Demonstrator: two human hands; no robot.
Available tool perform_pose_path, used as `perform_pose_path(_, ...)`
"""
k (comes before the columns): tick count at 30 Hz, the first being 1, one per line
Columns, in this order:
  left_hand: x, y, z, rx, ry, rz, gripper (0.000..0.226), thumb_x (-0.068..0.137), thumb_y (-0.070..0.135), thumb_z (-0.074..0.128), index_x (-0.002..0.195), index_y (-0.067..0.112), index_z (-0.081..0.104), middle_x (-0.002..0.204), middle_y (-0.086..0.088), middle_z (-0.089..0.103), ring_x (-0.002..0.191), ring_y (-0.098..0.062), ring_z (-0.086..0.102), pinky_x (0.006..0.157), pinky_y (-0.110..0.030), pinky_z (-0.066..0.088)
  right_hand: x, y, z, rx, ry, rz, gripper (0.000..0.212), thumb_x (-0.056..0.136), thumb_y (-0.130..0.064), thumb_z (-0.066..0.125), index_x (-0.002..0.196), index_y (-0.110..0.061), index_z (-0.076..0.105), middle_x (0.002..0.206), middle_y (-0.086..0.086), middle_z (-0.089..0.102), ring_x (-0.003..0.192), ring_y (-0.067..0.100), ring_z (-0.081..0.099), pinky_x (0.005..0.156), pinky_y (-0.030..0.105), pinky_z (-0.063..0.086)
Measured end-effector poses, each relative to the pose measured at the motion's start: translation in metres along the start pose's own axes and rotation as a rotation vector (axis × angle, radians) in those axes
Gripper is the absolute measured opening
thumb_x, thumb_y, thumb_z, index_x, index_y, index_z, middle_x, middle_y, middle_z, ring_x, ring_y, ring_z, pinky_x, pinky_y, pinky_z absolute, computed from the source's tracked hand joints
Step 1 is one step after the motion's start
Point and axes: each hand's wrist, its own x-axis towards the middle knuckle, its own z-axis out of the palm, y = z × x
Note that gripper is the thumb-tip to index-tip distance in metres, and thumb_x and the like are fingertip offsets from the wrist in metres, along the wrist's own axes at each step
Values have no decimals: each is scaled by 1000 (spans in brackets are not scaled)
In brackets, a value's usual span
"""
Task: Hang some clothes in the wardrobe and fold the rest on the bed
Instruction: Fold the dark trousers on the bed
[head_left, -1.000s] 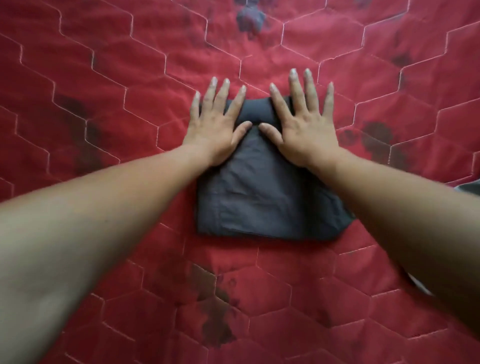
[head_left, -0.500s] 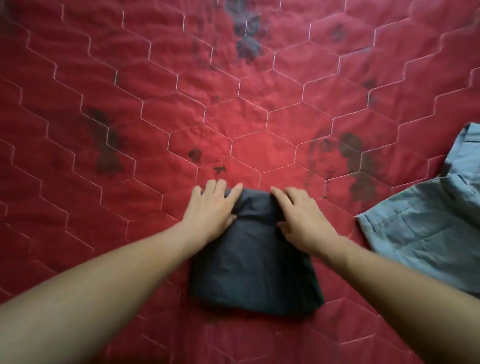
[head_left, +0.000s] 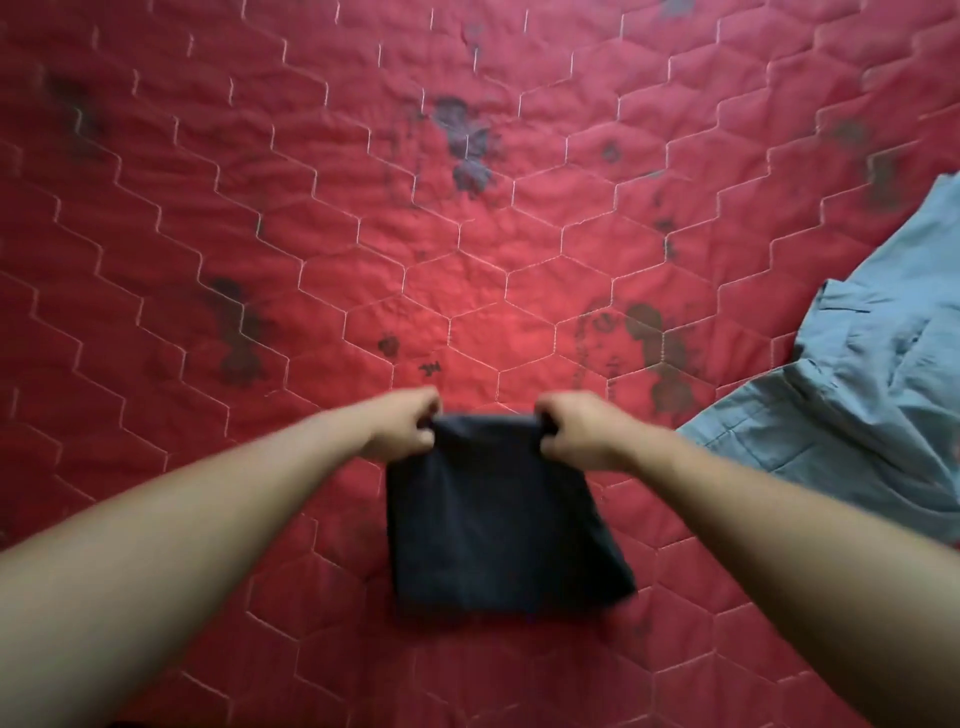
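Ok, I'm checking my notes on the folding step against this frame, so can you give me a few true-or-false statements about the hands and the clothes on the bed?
1. The left hand and the right hand each grip a far corner of the dark garment. True.
2. The dark garment is spread out at full length. False: it is folded into a compact rectangle.
3. A light blue garment lies on the red quilt, to the right of the dark one. True.
4. The light blue garment is neatly folded. False: it lies rumpled and unfolded.
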Motion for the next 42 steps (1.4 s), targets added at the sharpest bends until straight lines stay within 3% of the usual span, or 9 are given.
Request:
perform_pose_path(5,-34,50,-119,9,547,159,32,87,15,62,119,19,63,109,-6,68,100,-27,63,84,-38,51,-18,-17,-129,-12,523,-89,25,79,-14,62,104,-15,60,105,11,64,100,33,59,81,37,46)
perform_pose_path(8,-52,63,-130,143,667,307,45,82,12,68,127,17,62,116,-7,59,104,-29,60,87,-40,50,-36,-27,-144,-153,674,-191,28,77,-12,63,105,-13,62,102,11,57,99,36,55,81,45,47)
perform_pose_path(14,-43,32,-6,502,680,254,59,66,12,79,124,16,64,102,-12,57,84,-36,58,59,-42,53,-43,-12,-14,-474,641,-173,27,86,-17,55,113,-13,57,105,13,56,96,37,55,72,44,39)
perform_pose_path(19,-19,-9,103,480,417,36,64,92,37,60,151,23,40,145,-11,44,132,-31,43,93,-43,48,-45,19,108,-392,200,-91,65,97,-36,55,155,-17,33,159,14,32,146,33,33,110,46,35)
perform_pose_path(22,6,-9,103,328,644,57,52,95,29,60,145,18,50,150,-16,43,143,-34,36,102,-49,47,-21,22,111,-322,433,-119,61,91,-36,68,145,-12,53,152,16,47,142,35,44,110,50,40)
perform_pose_path(25,49,-3,90,369,782,118,57,100,35,47,154,20,37,164,-14,24,154,-32,16,117,-48,30,30,18,95,-347,608,-121,63,99,-41,52,154,-15,39,164,15,26,153,35,21,119,59,23)
perform_pose_path(30,107,-16,91,394,718,24,67,102,53,32,161,34,5,168,-12,-10,155,-27,-10,124,-54,7,100,39,99,-394,657,20,74,101,-61,30,162,-21,15,169,13,2,156,36,-3,120,65,4)
perform_pose_path(37,105,-16,79,264,645,49,63,102,50,34,160,38,13,169,-5,-13,154,-23,-16,121,-62,-5,105,42,96,-381,656,12,74,100,-64,21,162,-23,13,170,11,-1,156,34,-6,120,65,3)
perform_pose_path(42,122,-1,42,314,761,37,60,103,50,29,160,38,13,169,-6,-9,155,-27,-13,120,-63,-5,121,47,47,-351,774,-7,67,103,-59,23,161,-27,19,170,9,2,156,34,-2,118,69,0)
